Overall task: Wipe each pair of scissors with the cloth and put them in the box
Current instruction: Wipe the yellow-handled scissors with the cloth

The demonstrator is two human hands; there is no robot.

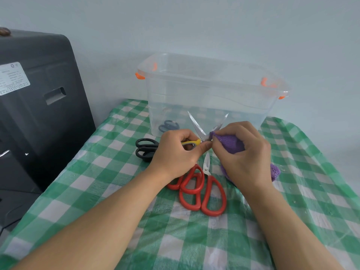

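My left hand (178, 151) grips the yellow-and-grey handles of a pair of scissors (196, 125), whose blades stand spread apart and point up in front of the box. My right hand (243, 152) holds a purple cloth (229, 143) pressed against the right blade near the pivot. The clear plastic box (210, 84) with orange latches stands behind, with dark blue scissors (169, 126) lying inside. Black-handled scissors (145, 150) lie on the table left of my left hand. Two pairs of red-handled scissors (202, 190) lie overlapped below my hands.
The table carries a green-and-white checked cloth (116, 172) under clear plastic. A large black case (39, 106) stands against the table's left side. A pale wall rises right behind the box.
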